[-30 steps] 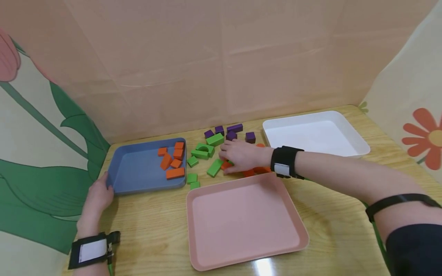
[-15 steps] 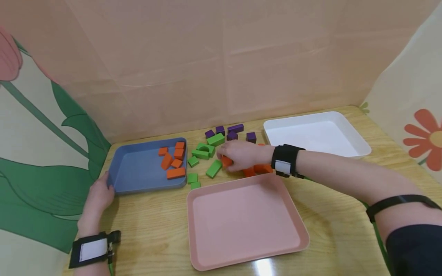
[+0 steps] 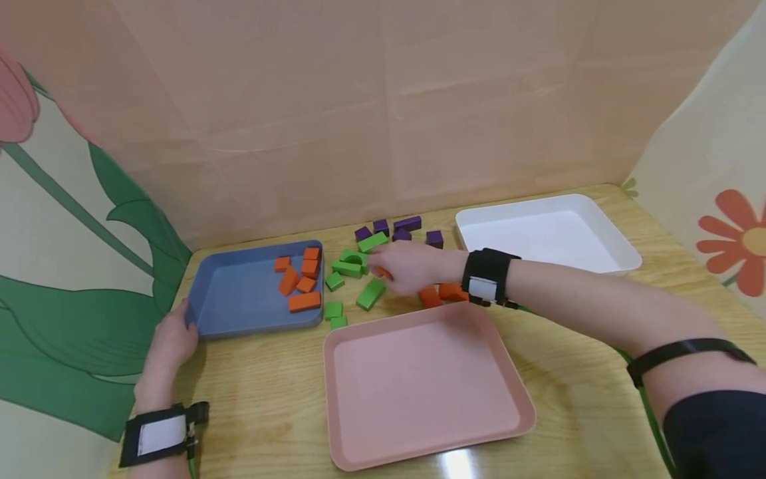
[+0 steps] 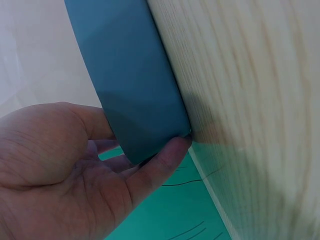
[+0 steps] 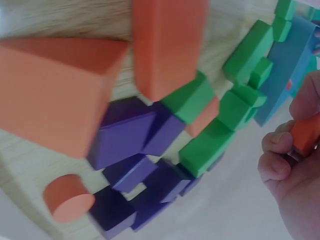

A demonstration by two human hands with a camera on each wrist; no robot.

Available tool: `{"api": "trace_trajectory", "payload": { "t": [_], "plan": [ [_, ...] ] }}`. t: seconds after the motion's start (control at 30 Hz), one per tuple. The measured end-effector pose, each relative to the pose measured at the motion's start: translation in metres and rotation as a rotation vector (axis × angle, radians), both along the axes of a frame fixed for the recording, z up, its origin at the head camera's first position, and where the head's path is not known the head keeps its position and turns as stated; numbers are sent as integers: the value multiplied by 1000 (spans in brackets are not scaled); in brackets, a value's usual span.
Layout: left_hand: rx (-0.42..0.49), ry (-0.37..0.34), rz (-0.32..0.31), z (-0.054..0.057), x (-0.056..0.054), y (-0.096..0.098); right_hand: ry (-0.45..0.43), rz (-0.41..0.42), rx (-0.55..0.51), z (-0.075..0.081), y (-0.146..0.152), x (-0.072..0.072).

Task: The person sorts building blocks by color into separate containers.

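Observation:
My left hand [image 3: 175, 336] grips the front left corner of a blue tray [image 3: 224, 286], the thumb on one side and fingertips at the bottom edge in the left wrist view. Several orange blocks [image 3: 304, 301] lie in that tray's right part. With thumb and fingers, my right hand [image 3: 413, 267] pinches an orange block [image 5: 303, 136] above the middle of the table. Green blocks [image 3: 371, 293] lie just left of this hand, and purple blocks [image 3: 407, 224] sit behind it. More orange blocks [image 3: 429, 297] are partly covered by the right wrist.
In front of the blocks, a pink tray [image 3: 431, 386] lies near the table's front. A white tray [image 3: 538, 229] stands at the back right. Behind the wooden table [image 3: 257, 392] hangs a plain pinkish sheet [image 3: 359, 120], with flower-printed cloth at both sides.
My right hand has closed on an orange block among the pile, lifted it and shifted slightly back and left. The left hand has stayed at the blue tray's corner.

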State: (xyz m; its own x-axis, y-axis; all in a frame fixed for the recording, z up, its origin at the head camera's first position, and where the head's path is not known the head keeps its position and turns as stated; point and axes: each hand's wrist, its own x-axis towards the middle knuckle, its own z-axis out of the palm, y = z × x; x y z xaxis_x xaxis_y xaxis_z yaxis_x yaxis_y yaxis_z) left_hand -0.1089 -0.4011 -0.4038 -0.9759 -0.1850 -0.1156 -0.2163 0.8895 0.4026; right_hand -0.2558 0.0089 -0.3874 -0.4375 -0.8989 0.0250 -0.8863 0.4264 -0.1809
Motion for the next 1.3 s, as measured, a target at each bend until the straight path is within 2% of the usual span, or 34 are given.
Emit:
{"api": "trace_trajectory", "payload": {
  "t": [0.2,0.37,0.53,0.7,0.83,0.97,1.13,1.3],
  "plan": [
    [-5,1,-6,1,-2,0,-22,13,14,8,-15,6],
    [-19,3,-5,2,-2,0,-1,41,35,15,-35,11],
    [-21,1,2,1,-1,-2,6,65,46,22,-67,19],
    [-16,7,6,0,1,-2,-30,83,55,25,-105,23],
    [-17,27,7,0,1,1,-17,81,86,22,-131,24],
    [-27,41,8,0,1,3,34,74,145,17,-156,22],
    [-22,31,5,0,-1,6,78,80,206,13,-184,24],
    [-15,17,11,0,-1,9,79,33,263,9,-202,27]
  ]
}}
